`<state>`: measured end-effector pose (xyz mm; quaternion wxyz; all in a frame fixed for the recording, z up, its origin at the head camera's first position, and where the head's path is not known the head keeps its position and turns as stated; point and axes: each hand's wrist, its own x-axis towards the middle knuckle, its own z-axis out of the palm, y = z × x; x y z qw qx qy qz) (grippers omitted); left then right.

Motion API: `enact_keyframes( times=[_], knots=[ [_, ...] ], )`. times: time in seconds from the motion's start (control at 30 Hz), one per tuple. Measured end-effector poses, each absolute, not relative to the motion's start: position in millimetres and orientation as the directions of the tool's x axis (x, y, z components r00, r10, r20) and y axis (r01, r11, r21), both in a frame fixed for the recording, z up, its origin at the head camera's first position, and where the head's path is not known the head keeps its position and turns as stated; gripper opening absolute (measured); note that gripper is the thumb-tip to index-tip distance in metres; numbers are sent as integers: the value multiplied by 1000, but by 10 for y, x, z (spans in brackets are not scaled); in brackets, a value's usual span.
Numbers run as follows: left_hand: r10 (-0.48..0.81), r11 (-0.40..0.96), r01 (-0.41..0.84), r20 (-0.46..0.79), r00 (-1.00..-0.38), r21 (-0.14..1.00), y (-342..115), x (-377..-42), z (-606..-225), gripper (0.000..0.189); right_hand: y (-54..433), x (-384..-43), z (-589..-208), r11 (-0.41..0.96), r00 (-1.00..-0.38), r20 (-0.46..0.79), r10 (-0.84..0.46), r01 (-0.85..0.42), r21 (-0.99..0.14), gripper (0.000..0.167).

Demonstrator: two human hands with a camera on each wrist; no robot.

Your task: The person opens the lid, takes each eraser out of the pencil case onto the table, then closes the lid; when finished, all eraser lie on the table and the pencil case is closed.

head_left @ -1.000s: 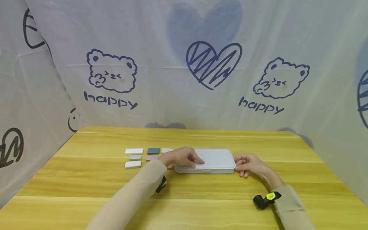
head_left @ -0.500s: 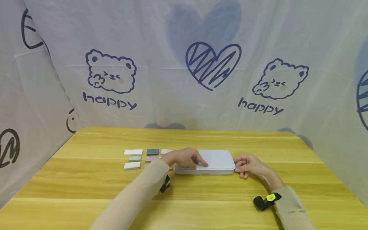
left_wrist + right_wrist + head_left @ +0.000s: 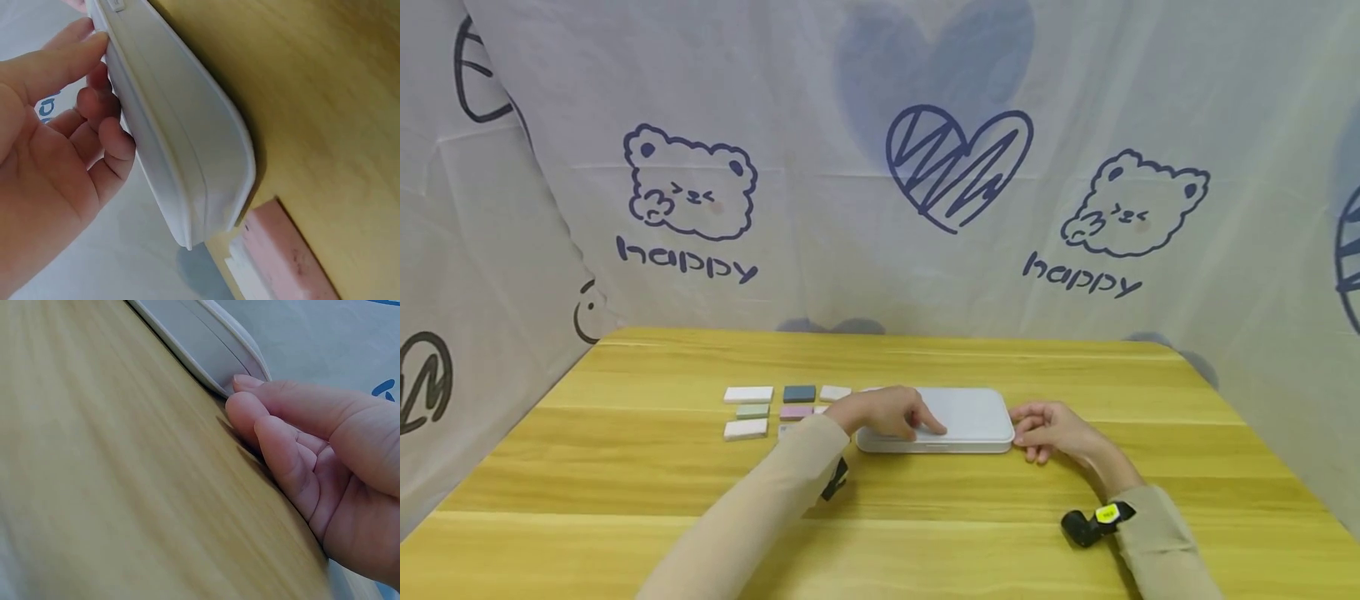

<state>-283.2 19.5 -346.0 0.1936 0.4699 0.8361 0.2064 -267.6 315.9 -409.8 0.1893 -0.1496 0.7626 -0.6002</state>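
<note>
A flat white case (image 3: 966, 415) with rounded corners lies closed on the table, a seam running round its side. My left hand (image 3: 891, 412) rests on the left part of its lid, the fingertips touching the top. In the left wrist view the thumb and fingers of the left hand (image 3: 69, 119) touch the lid's surface, the smaller fingers bent. At the right end of the case is my right hand (image 3: 1052, 429), its fingers loosely bent. The right wrist view shows the thumb of the right hand (image 3: 319, 437) against the case's end (image 3: 206, 344), the little-finger side near the table.
Several small rectangular blocks lie left of the case, among them a blue block (image 3: 799, 393), a green block (image 3: 752, 411), a lilac block (image 3: 796, 412) and a white block (image 3: 748, 394). My left sleeve covers some. A pink block (image 3: 290, 253) lies close to the case's left end.
My left hand has slid slightly to the right along the lid. The right hand and the case have stayed in place.
</note>
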Motion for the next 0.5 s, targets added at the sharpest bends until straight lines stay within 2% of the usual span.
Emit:
enact_keyframes(
  times=[0.3,0.5],
  knots=[
    [802,480,589,-53,-595,650,83,-2854,-3509,29,3187,-2661,-4144,190,-890,-102,-445,18,-982,49],
    [748,422,522,41,-662,741,-79,-2808,-3434,25,3293,-2619,-4145,70,-896,-47,-441,18,-997,32]
  ],
)
